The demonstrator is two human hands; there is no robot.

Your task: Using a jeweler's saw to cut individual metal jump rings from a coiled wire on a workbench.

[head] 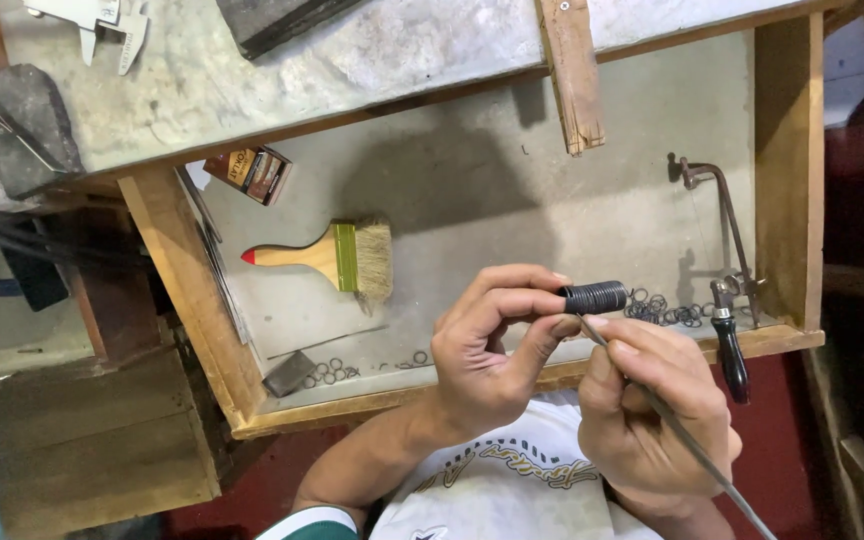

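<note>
wooden drawer [787,150] holds brush [337,257], loose rings [667,308]; left hand [487,345] pinches coil [595,296].

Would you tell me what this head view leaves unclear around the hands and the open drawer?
- Dark coil: its left end is hidden by the left hand.
- Thin rod in the right hand: lower end cut off by the bottom edge.
- Small rings: too small to count.
- Calipers: cut off at the top edge.
</note>
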